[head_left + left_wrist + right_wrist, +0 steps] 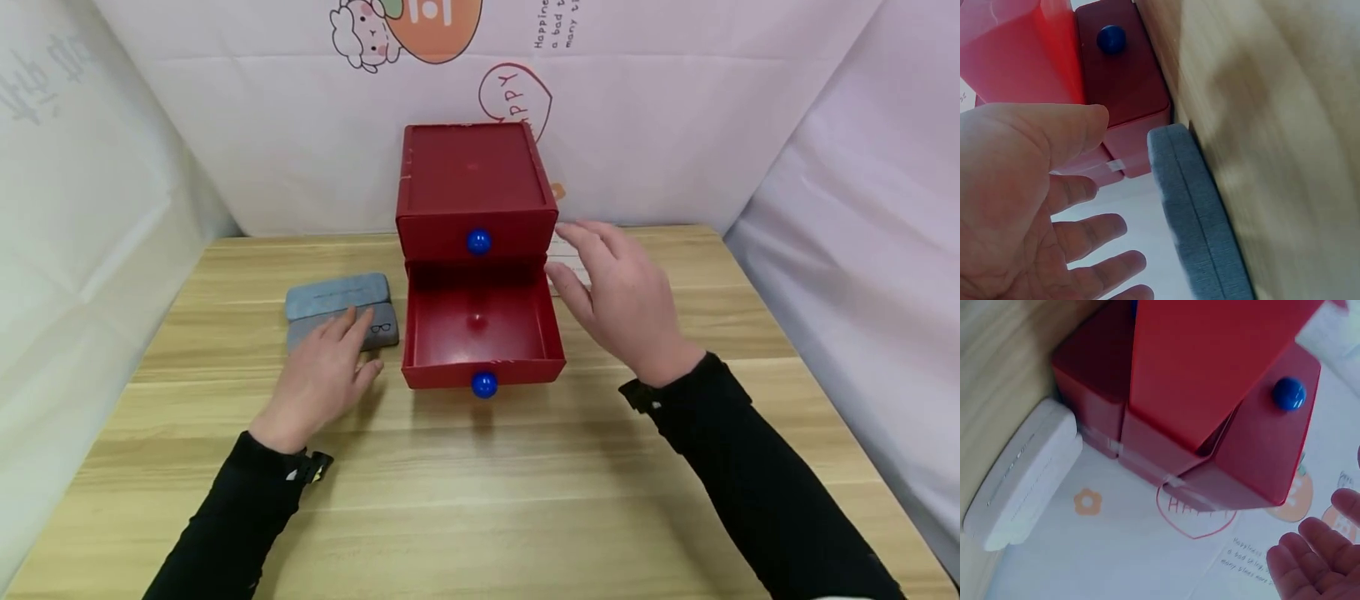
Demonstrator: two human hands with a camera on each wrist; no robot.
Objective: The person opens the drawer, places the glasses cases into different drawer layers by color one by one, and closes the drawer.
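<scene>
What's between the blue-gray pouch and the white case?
The red drawer box, with one drawer pulled out, stands between the pouch and the case; the head view shows it.

Blue-grey case [337, 296]: left hand [318, 379] hides part
White case [566, 260]: right hand [630, 300] hides part
Orange print [442, 37]: head view crops top

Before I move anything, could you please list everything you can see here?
Drawer unit: 1, red, three-tiered, on the table
Open drawer: 1, red, unit's middle tier
Knobs: 3, blue, one on each tier's front
Pouch: 1, blue-grey, left of the unit
Case-like object: 1, white, right of the unit
Table: 1, light wood, under the unit
Backdrop: 1, white with prints, behind the unit
Side sheets: 2, white, flanking the table
Sleeves: 2, black, on arms
Wrist straps: 2, dark, on wrists
Left hand: 1, by the pouch
Right hand: 1, beside the unit
</scene>
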